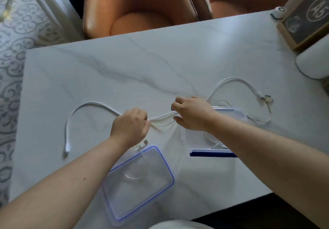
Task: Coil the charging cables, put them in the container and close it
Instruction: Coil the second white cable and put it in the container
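My left hand (130, 125) and right hand (191, 114) each pinch the thick white charging cable (92, 104), uncoiled across the marble table (142, 65) beyond the clear blue-rimmed lid (138, 184). I judge its springy ends could snag the thin white cable (213, 139) over the clear plastic container (229, 113).

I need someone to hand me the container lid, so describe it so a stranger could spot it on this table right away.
On the white marble table, look at the near edge, just below the left hand. There lies the flat, clear plastic rectangular lid with rounded corners. A thin blue line round its rim sets it apart from the deeper clear container under the right forearm.
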